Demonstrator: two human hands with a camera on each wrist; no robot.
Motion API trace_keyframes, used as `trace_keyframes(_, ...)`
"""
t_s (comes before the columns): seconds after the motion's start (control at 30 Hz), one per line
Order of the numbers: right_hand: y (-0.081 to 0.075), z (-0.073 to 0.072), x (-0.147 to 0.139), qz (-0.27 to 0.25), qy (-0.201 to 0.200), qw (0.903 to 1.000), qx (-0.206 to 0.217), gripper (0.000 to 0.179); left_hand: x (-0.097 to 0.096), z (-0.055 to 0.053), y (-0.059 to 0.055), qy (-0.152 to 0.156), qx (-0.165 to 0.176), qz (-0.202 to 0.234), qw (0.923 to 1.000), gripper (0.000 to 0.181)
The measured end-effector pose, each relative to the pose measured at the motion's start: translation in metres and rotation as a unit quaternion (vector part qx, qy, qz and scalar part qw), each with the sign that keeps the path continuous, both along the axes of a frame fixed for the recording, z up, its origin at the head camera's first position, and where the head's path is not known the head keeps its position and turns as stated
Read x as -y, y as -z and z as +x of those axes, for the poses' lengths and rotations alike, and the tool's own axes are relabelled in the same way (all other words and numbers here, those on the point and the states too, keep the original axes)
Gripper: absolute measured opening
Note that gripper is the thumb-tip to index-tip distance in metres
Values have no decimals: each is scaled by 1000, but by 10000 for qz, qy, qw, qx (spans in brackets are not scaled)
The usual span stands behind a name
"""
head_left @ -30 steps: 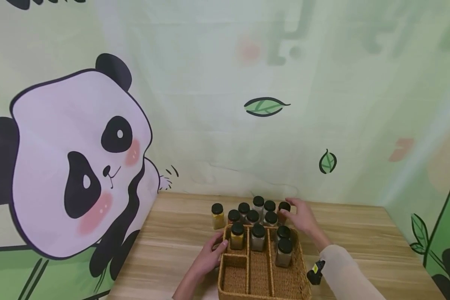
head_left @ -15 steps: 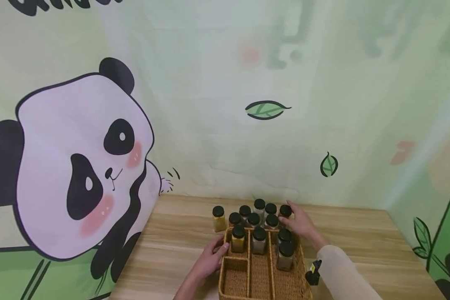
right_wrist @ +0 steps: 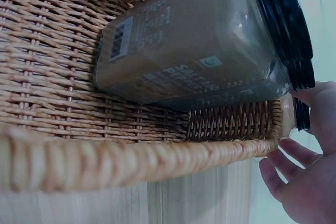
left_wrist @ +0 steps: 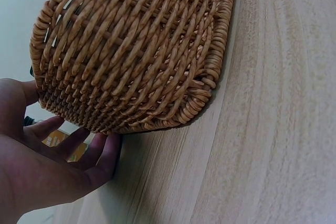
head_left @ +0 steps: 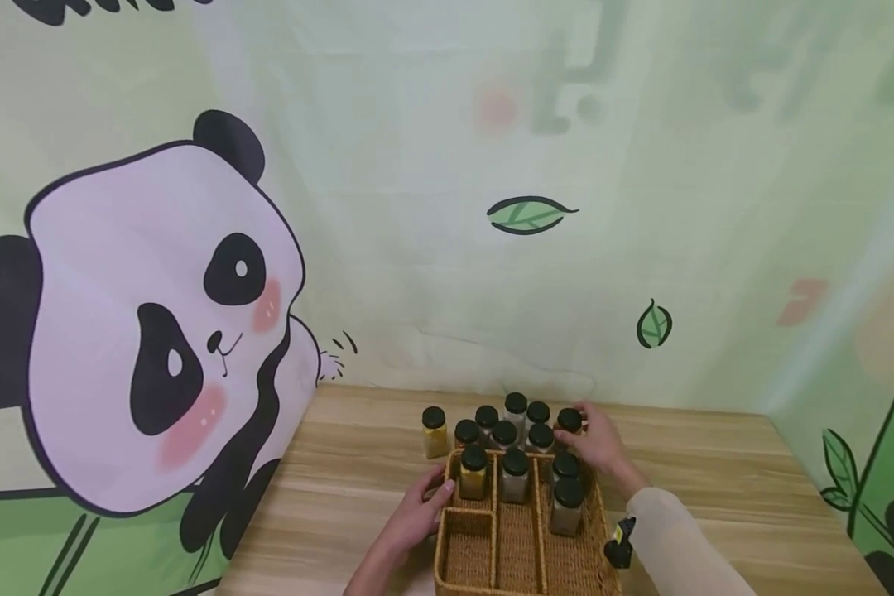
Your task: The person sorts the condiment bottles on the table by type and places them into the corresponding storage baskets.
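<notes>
A divided wicker basket stands on the table, with several black-lidded spice jars upright in it. One holds yellow spice, another is a grey-brown jar, seen large as a salt-and-pepper jar in the right wrist view. My left hand holds the basket's far left corner, thumb at the rim and fingers against the outer wall. Beyond the far right corner, my right hand grips a black-lidded spice jar between thumb and fingers. The basket and hand hide its lower part.
Several more black-lidded jars cluster behind the basket. A jar of yellow spice stands apart at their left. The wooden table ends at a printed panda backdrop.
My right hand and its jar have shifted slightly nearer and to the right. The left hand stays at the basket corner, and the view has moved a little.
</notes>
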State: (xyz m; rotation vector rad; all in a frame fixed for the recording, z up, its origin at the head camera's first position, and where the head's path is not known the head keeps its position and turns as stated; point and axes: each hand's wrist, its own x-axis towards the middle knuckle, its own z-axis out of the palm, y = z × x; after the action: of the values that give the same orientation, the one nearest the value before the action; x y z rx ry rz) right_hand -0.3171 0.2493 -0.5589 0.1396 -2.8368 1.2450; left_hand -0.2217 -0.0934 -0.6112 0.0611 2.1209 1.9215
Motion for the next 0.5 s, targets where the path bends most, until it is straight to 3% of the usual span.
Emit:
trace_keyframes(0.2, 1, 1, -2, -32, 250, 9997, -17, 47, 0, 1, -1, 27, 34, 45, 10000, 72)
trace_keyframes(0.5, -1, -1, -5, 463, 424, 9980, 5, 52, 0, 0, -1, 28, 58, 65, 10000, 69)
